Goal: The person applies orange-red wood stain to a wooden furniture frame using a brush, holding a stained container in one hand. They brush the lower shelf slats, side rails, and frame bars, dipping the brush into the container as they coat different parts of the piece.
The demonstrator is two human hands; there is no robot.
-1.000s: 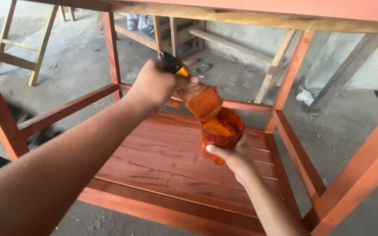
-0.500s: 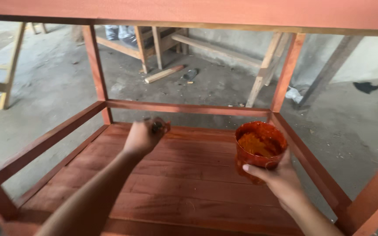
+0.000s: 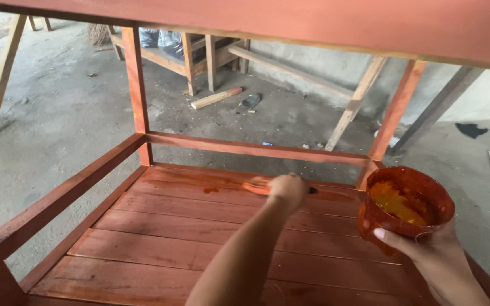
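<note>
Since the moment before, the left hand (image 3: 286,190) has reached further along the slatted shelf (image 3: 160,238) toward the back rail (image 3: 256,148), and the brush (image 3: 256,185) it grips now lies with its bristles pressed flat on the rearmost slat, pointing left. That hand is closed round the brush handle, whose dark end pokes out just to the right of the knuckles. A wet, darker streak and a small drip of stain sit on the board just left of the bristles.

Over on the right, the right hand (image 3: 438,255) cups a round container (image 3: 406,207) from below, thumb hooked over the near rim, fingers wrapped under it. The container is smeared reddish-orange outside and holds a pool of orange stain inside; it hangs above the right edge of the shelf, close beside the rear right post (image 3: 395,110), and has dropped a little lower and further right than it was.

All the frame's rails and posts are the same red-brown as the slats. Beyond the frame, on the grey concrete floor (image 3: 58,107), a short offcut of wood (image 3: 216,98) lies near some bare timber trestles (image 3: 194,54).
</note>
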